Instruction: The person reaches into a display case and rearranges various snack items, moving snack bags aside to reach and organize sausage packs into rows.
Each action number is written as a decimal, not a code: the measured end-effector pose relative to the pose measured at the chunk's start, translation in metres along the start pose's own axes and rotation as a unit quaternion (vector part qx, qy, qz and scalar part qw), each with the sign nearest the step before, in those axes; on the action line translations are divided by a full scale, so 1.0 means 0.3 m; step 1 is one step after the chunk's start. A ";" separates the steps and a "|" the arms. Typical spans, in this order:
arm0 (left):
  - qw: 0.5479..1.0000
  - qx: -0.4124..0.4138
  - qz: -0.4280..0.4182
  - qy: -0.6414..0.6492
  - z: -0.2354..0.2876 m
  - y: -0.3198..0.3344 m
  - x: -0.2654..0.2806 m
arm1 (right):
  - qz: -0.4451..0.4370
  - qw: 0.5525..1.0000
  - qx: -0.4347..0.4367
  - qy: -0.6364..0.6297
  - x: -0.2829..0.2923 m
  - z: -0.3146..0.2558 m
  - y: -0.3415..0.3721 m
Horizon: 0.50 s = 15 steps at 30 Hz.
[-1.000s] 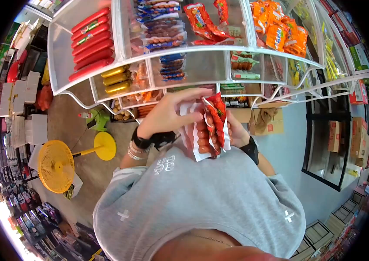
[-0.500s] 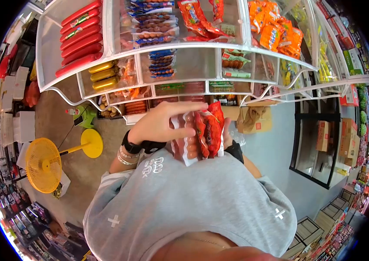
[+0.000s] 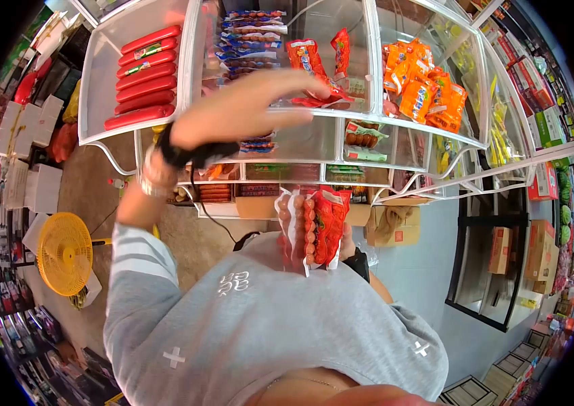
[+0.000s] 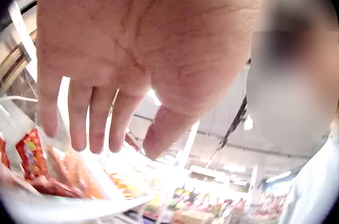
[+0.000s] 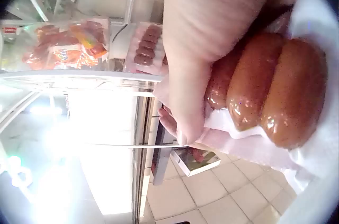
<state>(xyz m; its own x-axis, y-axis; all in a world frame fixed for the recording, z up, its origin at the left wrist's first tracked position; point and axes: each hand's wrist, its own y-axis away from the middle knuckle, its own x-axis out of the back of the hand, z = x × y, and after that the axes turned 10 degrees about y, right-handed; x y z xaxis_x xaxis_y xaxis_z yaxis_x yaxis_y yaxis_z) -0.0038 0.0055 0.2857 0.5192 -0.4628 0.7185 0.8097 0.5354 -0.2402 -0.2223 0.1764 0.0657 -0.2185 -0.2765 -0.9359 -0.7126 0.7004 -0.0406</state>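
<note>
My right hand (image 3: 348, 241) grips several vacuum packs of sausages (image 3: 309, 230) upright against my front. The nearest to the hand has red printed film (image 3: 333, 227); the others are clear. In the right wrist view the thumb lies along brown sausages (image 5: 294, 94) in clear film. My left hand (image 3: 249, 108) is stretched out over the display rack's front rail, palm down and holding nothing. Its fingertips overlap the red packets (image 3: 308, 57) in the head view. Straight fingers (image 4: 79, 113) show in the left wrist view, above those packets.
The white-framed rack (image 3: 226, 145) has clear compartments. Red sausages (image 3: 145, 78) lie at its left, blue-labelled packs (image 3: 253, 44) near the middle and orange packets (image 3: 429, 88) to the right. A yellow fan (image 3: 63, 254) stands at left, cardboard boxes (image 3: 405, 233) under the rack.
My left hand has let go of the sausage packs and moved up and forward over the rack. The right hand still holds the packs at my front.
</note>
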 end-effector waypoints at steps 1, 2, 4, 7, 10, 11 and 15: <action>0.998 -0.030 -0.012 -0.058 -0.052 -0.065 0.024 | 0.026 0.999 0.034 -0.001 0.040 0.019 0.001; 0.995 0.039 -0.061 -0.073 -0.090 -0.125 0.037 | 0.043 0.994 0.078 0.059 -0.151 -0.048 -0.035; 0.975 0.096 -0.148 -0.139 -0.155 -0.231 0.034 | 0.020 0.997 0.063 0.033 -0.144 -0.053 -0.047; 0.949 0.139 -0.240 -0.150 -0.165 -0.333 -0.002 | -0.010 0.999 0.044 -0.006 -0.053 -0.047 -0.007; 0.938 0.145 -0.261 -0.174 -0.176 -0.376 0.004 | 0.057 0.993 0.103 0.010 -0.046 -0.083 0.016; 0.943 0.082 -0.252 -0.199 -0.196 -0.376 0.004 | 0.031 0.994 0.101 0.023 -0.089 -0.120 0.002; 0.952 0.039 -0.235 -0.191 -0.184 -0.365 -0.018 | -0.012 0.995 0.098 0.004 -0.033 -0.213 0.028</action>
<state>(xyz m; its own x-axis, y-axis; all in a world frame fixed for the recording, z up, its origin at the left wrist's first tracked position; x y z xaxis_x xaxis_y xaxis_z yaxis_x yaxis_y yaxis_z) -0.0800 -0.0897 0.2722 -0.0451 -0.3823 0.9229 0.8974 0.3903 0.2055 -0.2687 0.1430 0.0971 -0.2079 -0.2993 -0.9312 -0.5748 0.8077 -0.1313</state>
